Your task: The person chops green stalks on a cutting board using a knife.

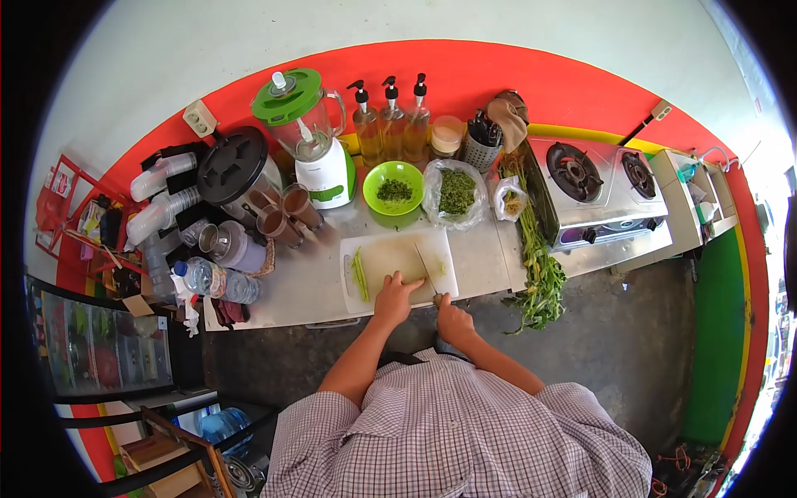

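My right hand (pixel 454 321) is closed round the handle of a knife (pixel 426 267), whose blade points away from me over the white cutting board (pixel 386 241). My left hand (pixel 393 297) is at the board's near edge, a finger stretched towards the blade; its other fingers are partly hidden. I see nothing held in it. Cut green stalks (pixel 359 275) lie on the board's left side. Small pale green bits (pixel 441 267) sit just right of the blade. Behind the board stands a green bowl (pixel 393 217) with chopped greens inside.
A plastic bag of chopped greens (pixel 457 192) and a smaller bag (pixel 510 200) stand behind the board. Leafy stalks (pixel 538 286) overhang the counter beside the gas stove (pixel 594 178). A blender (pixel 322 170), pump bottles (pixel 391 124) and a water bottle (pixel 217 280) stand further left.
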Demonstrator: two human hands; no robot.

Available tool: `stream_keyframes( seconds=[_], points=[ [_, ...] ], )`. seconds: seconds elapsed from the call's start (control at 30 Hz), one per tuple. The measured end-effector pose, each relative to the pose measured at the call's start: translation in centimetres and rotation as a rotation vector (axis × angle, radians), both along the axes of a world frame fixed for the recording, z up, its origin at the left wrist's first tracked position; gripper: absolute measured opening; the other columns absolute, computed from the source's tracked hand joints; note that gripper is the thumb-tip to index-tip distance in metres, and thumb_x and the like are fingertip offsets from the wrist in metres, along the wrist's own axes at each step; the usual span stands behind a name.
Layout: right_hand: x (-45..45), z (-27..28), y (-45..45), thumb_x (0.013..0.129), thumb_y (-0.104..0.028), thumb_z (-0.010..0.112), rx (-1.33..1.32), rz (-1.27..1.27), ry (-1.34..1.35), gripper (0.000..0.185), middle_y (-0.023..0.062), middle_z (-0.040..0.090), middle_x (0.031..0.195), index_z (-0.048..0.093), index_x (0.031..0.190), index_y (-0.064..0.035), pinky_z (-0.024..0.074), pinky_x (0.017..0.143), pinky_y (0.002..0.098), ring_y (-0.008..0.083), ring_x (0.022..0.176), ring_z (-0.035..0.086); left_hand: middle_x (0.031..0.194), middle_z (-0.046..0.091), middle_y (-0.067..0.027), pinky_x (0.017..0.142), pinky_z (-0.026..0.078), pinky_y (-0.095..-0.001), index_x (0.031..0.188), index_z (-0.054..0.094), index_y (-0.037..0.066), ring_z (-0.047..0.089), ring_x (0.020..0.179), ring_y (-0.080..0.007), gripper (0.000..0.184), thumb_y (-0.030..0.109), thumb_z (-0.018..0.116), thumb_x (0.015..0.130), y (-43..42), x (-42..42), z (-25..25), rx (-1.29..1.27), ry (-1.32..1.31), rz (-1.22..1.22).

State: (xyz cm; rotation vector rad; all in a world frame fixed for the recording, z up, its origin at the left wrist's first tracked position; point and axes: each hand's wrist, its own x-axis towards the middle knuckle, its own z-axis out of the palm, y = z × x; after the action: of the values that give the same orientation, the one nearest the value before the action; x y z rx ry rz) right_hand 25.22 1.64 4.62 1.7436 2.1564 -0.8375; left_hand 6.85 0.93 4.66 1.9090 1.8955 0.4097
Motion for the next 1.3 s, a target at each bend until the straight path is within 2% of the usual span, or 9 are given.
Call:
stream_keyframes(
  seconds=[0.23, 0.33, 0.4, 0.5, 0.63, 0.7, 0.93, 1.0, 1.3],
  points=[
    [-0.1, 0.2, 0.0, 0.094, -0.012, 0.054, 0.007, 0.050, -0.010, 0.059, 0.0278, 0.073, 0.101, 0.028, 0.143, 0.0096, 0.0592, 0.080, 0.0513, 0.0421, 0.092, 0.074, 0.104, 0.053, -0.0069, 0.083, 0.057, -0.0402, 0.130, 0.071, 0.032, 0.055, 0.101, -0.0286, 0.063, -0.004, 0.063, 0.079, -0.2, -0.1, -0.8, 0.041, 0.003, 0.019],
    [0.1, 0.2, -0.2, 0.094, -0.013, 0.055, 0.006, 0.030, 0.005, 0.061, 0.0272, 0.073, 0.099, 0.028, 0.143, 0.0095, 0.0594, 0.079, 0.0512, 0.0418, 0.091, 0.074, 0.099, 0.053, -0.0078, 0.081, 0.055, -0.0425, 0.122, 0.075, 0.025, 0.054, 0.098, -0.0306, 0.057, -0.007, 0.057, 0.077, -0.9, 0.2, -1.5, 0.131, -0.097, 0.055],
    [0.0, 0.8, 0.7, 0.094, -0.014, 0.055, 0.059, 0.068, 0.000, 0.062, 0.0271, 0.073, 0.099, 0.029, 0.144, 0.0098, 0.0593, 0.079, 0.0517, 0.0418, 0.090, 0.074, 0.097, 0.053, -0.0083, 0.079, 0.053, -0.0438, 0.104, 0.076, 0.017, 0.054, 0.097, -0.0315, 0.040, -0.007, 0.058, 0.077, -1.0, 0.4, -1.8, 0.268, -0.118, 0.109],
    [-0.1, 1.1, 0.1, 0.094, -0.015, 0.055, 0.045, 0.058, -0.005, 0.061, 0.0273, 0.073, 0.100, 0.030, 0.144, 0.0094, 0.0591, 0.080, 0.0521, 0.0418, 0.091, 0.074, 0.095, 0.052, -0.0094, 0.078, 0.051, -0.0446, 0.089, 0.070, 0.011, 0.054, 0.095, -0.0328, 0.023, -0.006, 0.059, 0.079, -0.9, 0.1, -2.1, 0.239, -0.134, 0.092],
    [0.0, 0.1, -0.3, 0.094, -0.015, 0.055, 0.017, 0.026, 0.006, 0.061, 0.0281, 0.072, 0.102, 0.029, 0.144, 0.0085, 0.0590, 0.080, 0.0519, 0.0425, 0.093, 0.074, 0.095, 0.054, -0.0065, 0.076, 0.053, -0.0429, 0.088, 0.070, 0.012, 0.056, 0.095, -0.0286, 0.018, -0.003, 0.062, 0.083, -0.8, -0.4, -3.0, 0.224, -0.145, 0.107],
    [0.0, 0.6, 0.7, 0.093, -0.015, 0.055, -0.004, 0.038, 0.000, 0.062, 0.0292, 0.072, 0.103, 0.029, 0.144, 0.0077, 0.0585, 0.081, 0.0521, 0.0432, 0.094, 0.073, 0.087, 0.055, -0.0115, 0.079, 0.049, -0.0452, 0.082, 0.069, 0.008, 0.057, 0.091, -0.0340, 0.016, -0.006, 0.061, 0.082, -0.7, -0.4, -3.4, 0.300, -0.293, 0.185],
    [-0.4, 0.3, 0.0, 0.093, -0.014, 0.054, 0.021, 0.035, 0.000, 0.058, 0.0288, 0.072, 0.103, 0.030, 0.141, 0.0068, 0.0579, 0.083, 0.0527, 0.0436, 0.095, 0.073, 0.087, 0.057, -0.0126, 0.080, 0.050, -0.0440, 0.080, 0.069, 0.005, 0.060, 0.089, -0.0344, 0.013, -0.005, 0.062, 0.082, -0.9, -0.7, -3.3, 0.281, -0.289, 0.197],
    [-0.5, 0.3, 0.9, 0.093, -0.014, 0.054, -0.025, 0.047, -0.008, 0.057, 0.0294, 0.072, 0.104, 0.031, 0.141, 0.0063, 0.0575, 0.083, 0.0534, 0.0443, 0.095, 0.073, 0.091, 0.059, -0.0077, 0.080, 0.053, -0.0430, 0.082, 0.070, 0.009, 0.061, 0.094, -0.0296, 0.011, 0.002, 0.064, 0.087, -0.9, -0.9, -3.7, 0.256, -0.272, 0.186],
    [0.0, 0.2, -0.1, 0.093, -0.015, 0.054, -0.033, 0.026, 0.018, 0.060, 0.0291, 0.072, 0.101, 0.029, 0.143, 0.0060, 0.0577, 0.083, 0.0535, 0.0445, 0.095, 0.073, 0.096, 0.062, -0.0049, 0.080, 0.054, -0.0421, 0.093, 0.073, 0.013, 0.062, 0.098, -0.0279, 0.011, 0.006, 0.065, 0.089, -1.1, -0.6, -3.2, 0.257, -0.236, 0.217]
  ],
)
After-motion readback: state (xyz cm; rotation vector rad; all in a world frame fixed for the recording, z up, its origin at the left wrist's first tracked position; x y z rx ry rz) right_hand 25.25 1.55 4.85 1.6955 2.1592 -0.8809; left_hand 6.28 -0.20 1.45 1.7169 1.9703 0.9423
